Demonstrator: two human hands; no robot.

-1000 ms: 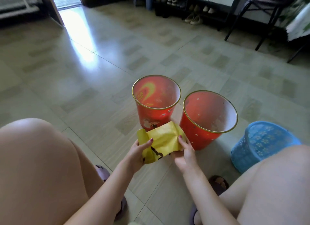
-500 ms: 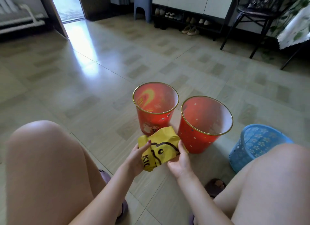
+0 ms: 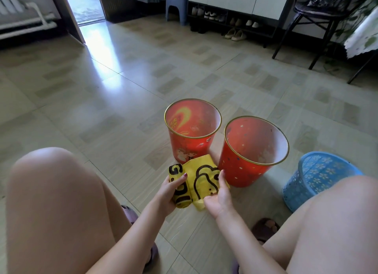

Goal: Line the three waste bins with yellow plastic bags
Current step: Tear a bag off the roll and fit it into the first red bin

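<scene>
Both hands grasp the folded yellow bag point(image 3: 196, 179), left hand point(image 3: 170, 190) and right hand point(image 3: 219, 194), just in front of the nearer red bin point(image 3: 251, 151).

Bare floor point(image 3: 106, 102) left of bins point(image 3: 192, 128) (knees flank hands).

yellow bag point(image 3: 201, 178) — black print, two red bins point(image 3: 192, 141), blue basket point(image 3: 319, 179)

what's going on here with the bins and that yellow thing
A person sits low over the floor, holding a folded yellow plastic bag in both hands. The left hand grips its rolled end and the right hand holds the other side. Three bins stand in front: two red bins and a blue basket bin. None has a liner in it yet.
</scene>
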